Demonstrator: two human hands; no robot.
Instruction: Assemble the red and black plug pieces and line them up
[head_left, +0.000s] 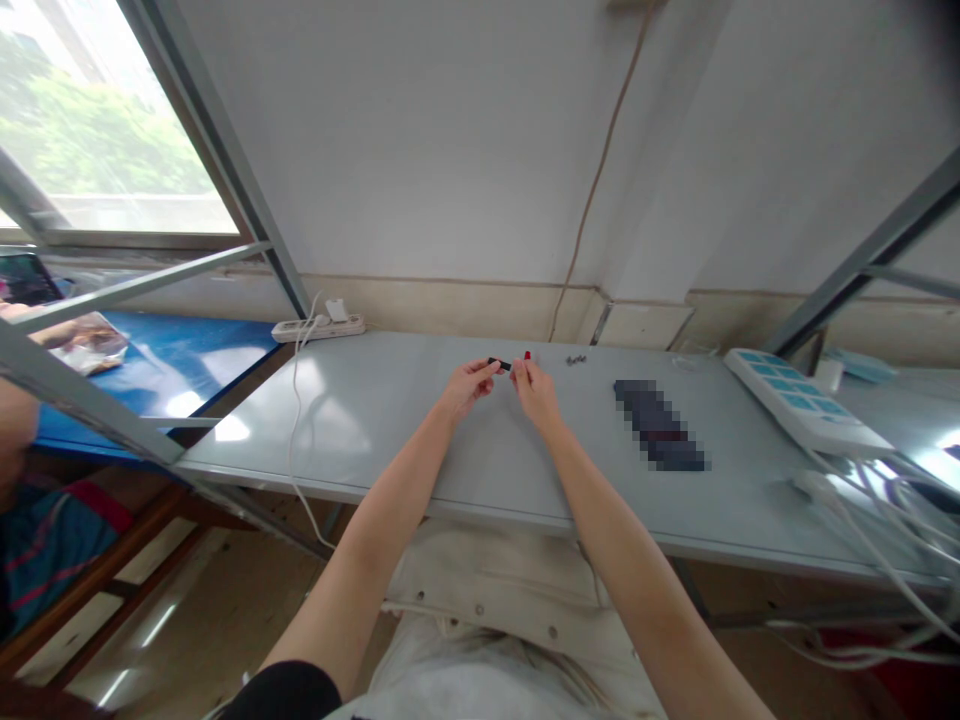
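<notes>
Near the middle of the frame, the person's two bare hands meet above a long, pale grey, smooth tabletop [375, 425]. The left hand [469, 390] pinches a small, short, black, stick-like piece [500, 364] between thumb and fingers, and the piece points right, its far end reaching the fingertips of the other hand. The right hand [534, 388] is closed narrowly around a small bright red piece [527, 355], whose tip shows just above the fingers; I cannot tell whether the red and black pieces are joined.

Just right of the hands, a little cluster of small greyish bits [576, 360] lies on the tabletop. Farther right, a dark, oblong, pixelated object [660, 425] lies at a slant, its details hidden. At the right of the frame rests a large white power strip with light blue socket panels [806, 400], white cables below it. At centre left, a slim white power strip [319, 328] sits by the wall, its white cable [295, 420] running down over the table's front edge. At the far left edge, another person's arm [49, 330] reaches over a glossy blue tabletop [187, 350]
</notes>
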